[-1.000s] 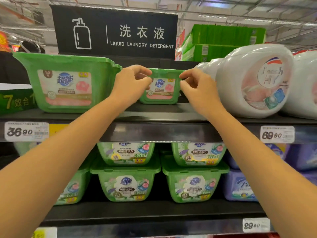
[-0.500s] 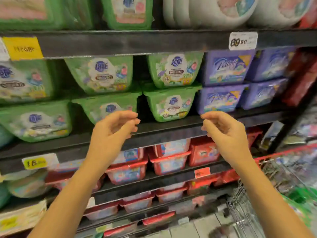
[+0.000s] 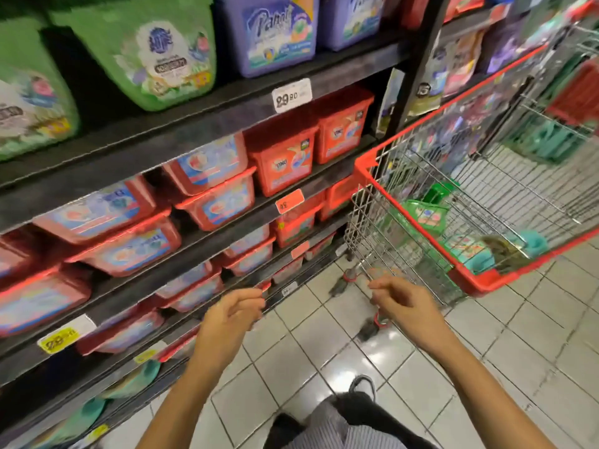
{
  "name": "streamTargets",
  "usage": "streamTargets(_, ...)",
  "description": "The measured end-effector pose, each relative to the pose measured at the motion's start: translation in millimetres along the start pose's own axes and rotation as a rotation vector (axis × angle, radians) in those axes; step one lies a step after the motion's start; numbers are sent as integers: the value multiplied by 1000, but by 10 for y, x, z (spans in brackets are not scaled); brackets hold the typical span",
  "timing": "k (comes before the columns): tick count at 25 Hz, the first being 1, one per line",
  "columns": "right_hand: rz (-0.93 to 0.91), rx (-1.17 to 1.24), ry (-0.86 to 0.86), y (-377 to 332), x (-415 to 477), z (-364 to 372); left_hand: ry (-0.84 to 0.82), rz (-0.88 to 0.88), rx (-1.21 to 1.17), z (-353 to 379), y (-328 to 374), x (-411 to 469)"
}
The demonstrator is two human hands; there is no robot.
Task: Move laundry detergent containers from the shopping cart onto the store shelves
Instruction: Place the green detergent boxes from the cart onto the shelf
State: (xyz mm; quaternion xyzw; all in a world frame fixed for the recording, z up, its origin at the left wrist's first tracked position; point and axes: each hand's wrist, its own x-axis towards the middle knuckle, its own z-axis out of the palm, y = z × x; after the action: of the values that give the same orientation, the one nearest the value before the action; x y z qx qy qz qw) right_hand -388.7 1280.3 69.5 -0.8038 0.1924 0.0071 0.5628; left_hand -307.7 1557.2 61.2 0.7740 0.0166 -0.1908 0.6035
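Store shelves [image 3: 194,128] on left carrying green tubs [image 3: 155,53] and red tubs [image 3: 282,160], left hand [image 3: 228,314] fingers loosely curled, empty, right hand [image 3: 405,303] likewise empty, shopping cart [image 3: 366,168] on right, green detergent containers [image 3: 424,215] lying inside it.

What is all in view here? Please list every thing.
shelves: several, dark grey, left
green tubs: two, green, upper shelf left
purple tubs: two, purple, upper shelf centre
red tubs: many, red, lower shelves
price tags: several, white, orange, yellow, shelf edges
cart: one, wire with red rim, right
packs: few, green, inside cart
floor: one, white tiles, below
left hand: one, empty, loosely curled, before shelves
right hand: one, empty, loosely curled, near cart
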Motion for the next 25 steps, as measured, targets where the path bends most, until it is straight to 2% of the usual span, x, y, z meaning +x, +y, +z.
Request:
streamTargets(6,219,14,142,693,-700,-755,-242,-56,125,1033,-75,-77)
streamTargets(11,306,-36,224,1161,-1021,-1659,-325,-1,185,2201,235,-26)
streamTargets(16,263,-116,248,1422,-1010,-2679,-370,56,99,3395,599,-77)
streamTargets(21,193,11,325,1409,-760,-3465,-388,124,53,4108,1065,19)
streamTargets(25,68,84,392,1225,-231,-3995,-368,221,39,4543,1480,437)
